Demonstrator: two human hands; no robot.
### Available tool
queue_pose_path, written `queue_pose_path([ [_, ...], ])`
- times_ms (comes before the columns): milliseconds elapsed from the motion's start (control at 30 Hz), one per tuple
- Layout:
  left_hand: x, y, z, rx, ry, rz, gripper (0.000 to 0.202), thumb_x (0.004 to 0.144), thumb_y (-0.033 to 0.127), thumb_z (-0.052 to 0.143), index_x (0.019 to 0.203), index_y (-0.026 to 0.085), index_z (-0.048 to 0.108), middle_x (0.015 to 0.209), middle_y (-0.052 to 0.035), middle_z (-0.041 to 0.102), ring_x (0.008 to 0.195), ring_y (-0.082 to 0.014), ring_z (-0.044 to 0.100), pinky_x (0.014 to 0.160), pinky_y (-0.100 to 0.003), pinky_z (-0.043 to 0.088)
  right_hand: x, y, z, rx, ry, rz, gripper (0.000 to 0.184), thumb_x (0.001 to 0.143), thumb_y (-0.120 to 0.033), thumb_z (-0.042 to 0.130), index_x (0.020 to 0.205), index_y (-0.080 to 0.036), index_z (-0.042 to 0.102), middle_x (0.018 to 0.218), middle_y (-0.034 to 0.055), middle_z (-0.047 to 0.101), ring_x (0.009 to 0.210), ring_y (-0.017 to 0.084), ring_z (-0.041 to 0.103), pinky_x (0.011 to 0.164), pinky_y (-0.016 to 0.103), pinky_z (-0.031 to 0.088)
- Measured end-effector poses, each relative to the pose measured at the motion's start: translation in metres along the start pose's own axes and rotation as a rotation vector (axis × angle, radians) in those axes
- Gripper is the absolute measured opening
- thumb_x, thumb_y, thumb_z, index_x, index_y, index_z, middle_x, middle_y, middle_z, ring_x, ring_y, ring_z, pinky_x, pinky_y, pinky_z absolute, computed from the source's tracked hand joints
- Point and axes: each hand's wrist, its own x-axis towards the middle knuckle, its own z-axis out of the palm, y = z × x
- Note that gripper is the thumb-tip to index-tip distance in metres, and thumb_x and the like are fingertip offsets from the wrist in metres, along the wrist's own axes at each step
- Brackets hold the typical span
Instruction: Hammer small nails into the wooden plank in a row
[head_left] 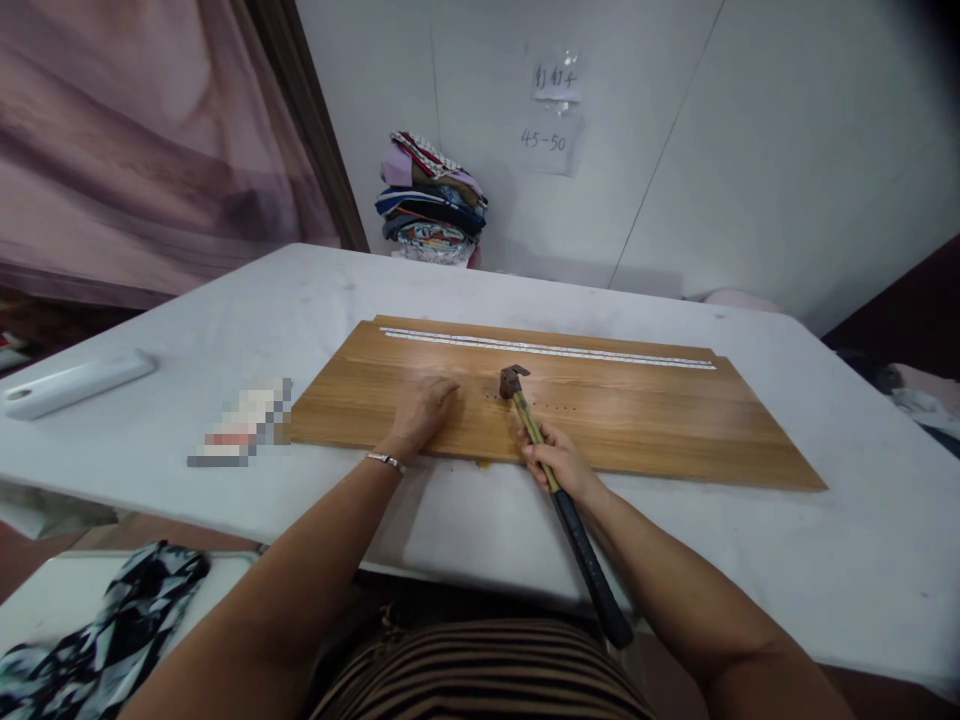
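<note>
The right hand [559, 462] is wrapped around the yellowish upper shaft of a hammer [568, 515], whose rusty head sits over the middle of a wooden board [637, 420], beside a row of small dark dots [556, 407]; whether the head touches the wood, I cannot tell. The left hand [426, 408] rests on the board to the left of the head, fingers together, though whether they pinch anything is unclear. With those fingertips so near, a glancing blow or a twist of the head could catch them. Gripping high leaves the black-covered end loose toward the striped clothing, so a large swing might snag there. The board lies on the white tabletop [750, 560] with no clamp in sight, and an off-centre knock with little weight on the left hand could make it skid
</note>
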Motion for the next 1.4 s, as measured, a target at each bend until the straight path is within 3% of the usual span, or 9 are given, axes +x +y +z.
queue_pose_path([
  [967,0.0036,0.0019,-0.0025,-0.006,0.028,0.000,0.013,0.083,0.021,0.046,0.076,0.019,0.057,0.084,-0.0068,0.061,0.086,-0.0202,0.055,0.080,-0.033,0.045,-0.0001,0.0002,0.0002,0.001,0.000,-0.016,0.027,0.069,-0.029,0.056,0.092,-0.018,0.047,0.035,-0.0118,0.045,0.025,0.007,0.031,0.028,0.016,0.027],
  [1400,0.0035,0.0029,-0.0033,0.004,0.014,0.010,0.015,0.085,0.023,0.045,0.079,0.019,0.058,0.085,-0.0066,0.061,0.085,-0.0203,0.055,0.078,-0.033,0.045,0.0004,-0.0007,0.0006,-0.012,0.007,-0.007,0.029,0.068,-0.032,0.056,0.091,-0.019,0.046,0.036,-0.0121,0.045,0.025,0.007,0.032,0.028,0.017,0.027],
])
